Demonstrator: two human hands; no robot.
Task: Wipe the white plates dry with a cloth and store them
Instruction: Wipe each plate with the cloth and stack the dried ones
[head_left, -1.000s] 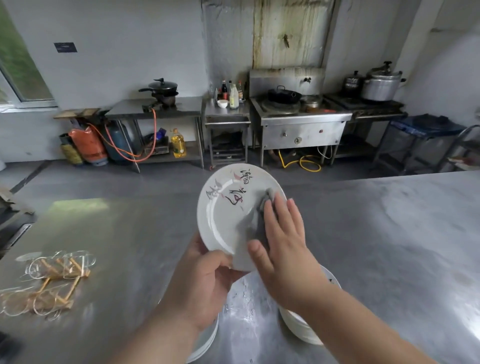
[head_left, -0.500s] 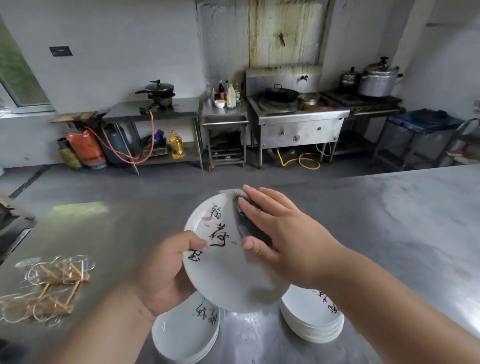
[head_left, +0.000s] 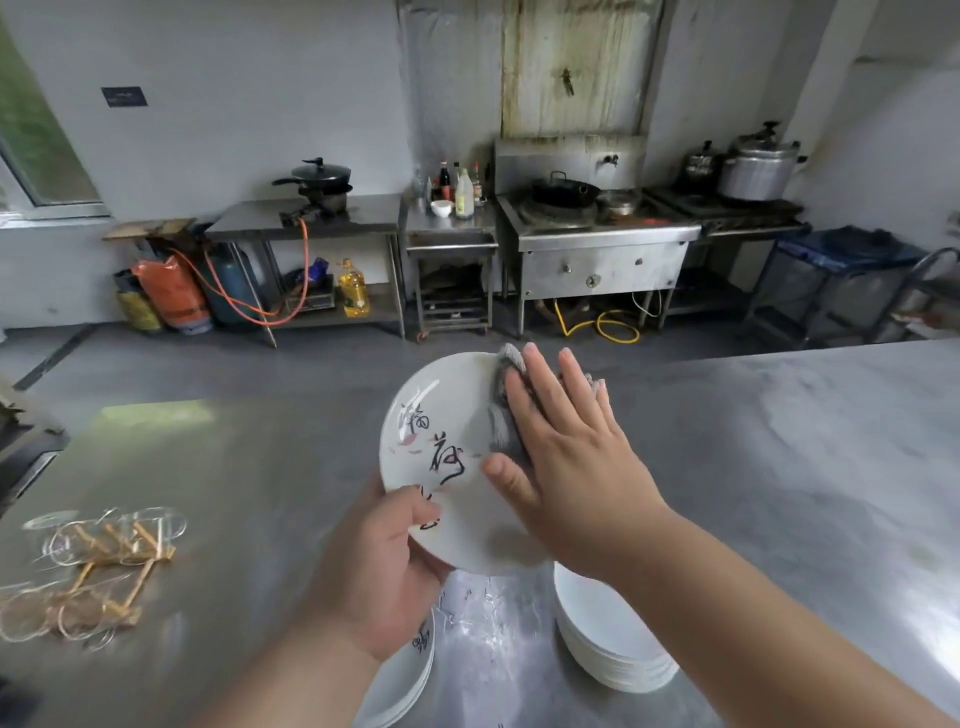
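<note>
Currently at the drying step, mid-wipe. Plate (head_left: 457, 457) held tilted above steel table (head_left: 779, 467), face toward camera, black brush lettering showing. Left hand (head_left: 379, 577) gripping lower rim, thumb curled over the front, fingers hidden behind. Right hand (head_left: 566, 457) flat, fingers straight and spread, pressing grey cloth (head_left: 501, 415) onto upper right of plate face; cloth pushed, not pinched. Right stack (head_left: 608, 639) under right forearm, left stack (head_left: 410, 670) under left wrist; dried pile or wet pile, cannot tell. Next, likely: sweep cloth over remaining face, perhaps turn for the back, then set down. Calls for firm rim grip, glaze probably slick.
</note>
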